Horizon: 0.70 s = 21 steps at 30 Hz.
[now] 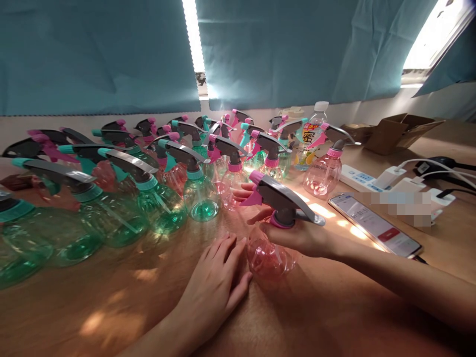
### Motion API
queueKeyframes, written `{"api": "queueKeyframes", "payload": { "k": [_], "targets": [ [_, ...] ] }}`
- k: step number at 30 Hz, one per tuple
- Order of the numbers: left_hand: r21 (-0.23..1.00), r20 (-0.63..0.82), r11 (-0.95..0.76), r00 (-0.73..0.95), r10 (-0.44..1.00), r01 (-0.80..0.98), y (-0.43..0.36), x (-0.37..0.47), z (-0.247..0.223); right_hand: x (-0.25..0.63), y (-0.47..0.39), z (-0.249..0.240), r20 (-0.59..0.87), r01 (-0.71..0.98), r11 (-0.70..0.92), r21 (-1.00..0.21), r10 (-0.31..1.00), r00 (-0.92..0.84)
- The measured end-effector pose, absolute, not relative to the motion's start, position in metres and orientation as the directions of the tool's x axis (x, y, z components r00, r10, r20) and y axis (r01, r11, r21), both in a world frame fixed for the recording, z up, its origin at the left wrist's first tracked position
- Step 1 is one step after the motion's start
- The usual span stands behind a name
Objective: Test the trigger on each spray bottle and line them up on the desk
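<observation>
A clear pink spray bottle (268, 257) with a grey and pink trigger head stands slightly tilted on the table in front of me. My right hand (292, 237) has it by the neck, thumb across the near side and fingers behind, partly hidden by the trigger head. Flat on the table lies my left hand (217, 280), fingers stretched out and holding nothing, its fingertips close beside the bottle's left side. Beyond my left hand are a green spray bottle (203, 198) and another green spray bottle (159, 210).
Several more green and pink spray bottles crowd the left and back. One pink bottle (323, 173) stands apart at right. A phone (375, 225), a power strip (357, 178) with plugs and cables, a drink bottle (307, 144) and a cardboard box (396, 134) lie right. Blue curtain (297, 54) hangs behind.
</observation>
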<state>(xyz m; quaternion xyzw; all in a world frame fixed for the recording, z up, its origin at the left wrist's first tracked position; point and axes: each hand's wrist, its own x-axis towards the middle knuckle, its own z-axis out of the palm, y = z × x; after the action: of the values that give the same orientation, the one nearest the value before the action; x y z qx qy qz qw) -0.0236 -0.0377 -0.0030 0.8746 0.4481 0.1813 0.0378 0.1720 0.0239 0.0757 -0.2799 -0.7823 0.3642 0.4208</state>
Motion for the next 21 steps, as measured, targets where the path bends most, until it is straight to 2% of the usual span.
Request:
{"api": "queueKeyframes", "payload": {
  "k": [6, 21],
  "targets": [
    [0.215, 0.277, -0.601, 0.542, 0.794, 0.770, -0.0372, -0.0232, -0.0024, 0.1723, 0.0237, 0.0733, 0.442, 0.083, 0.548, -0.832, 0.746, -0.497],
    [0.197, 0.269, -0.605, 0.551, 0.790, 0.772, -0.0367, -0.0232, -0.0033, 0.1754, 0.0227, 0.0741, 0.390, 0.179, 0.526, -0.832, 0.783, -0.485]
  ]
}}
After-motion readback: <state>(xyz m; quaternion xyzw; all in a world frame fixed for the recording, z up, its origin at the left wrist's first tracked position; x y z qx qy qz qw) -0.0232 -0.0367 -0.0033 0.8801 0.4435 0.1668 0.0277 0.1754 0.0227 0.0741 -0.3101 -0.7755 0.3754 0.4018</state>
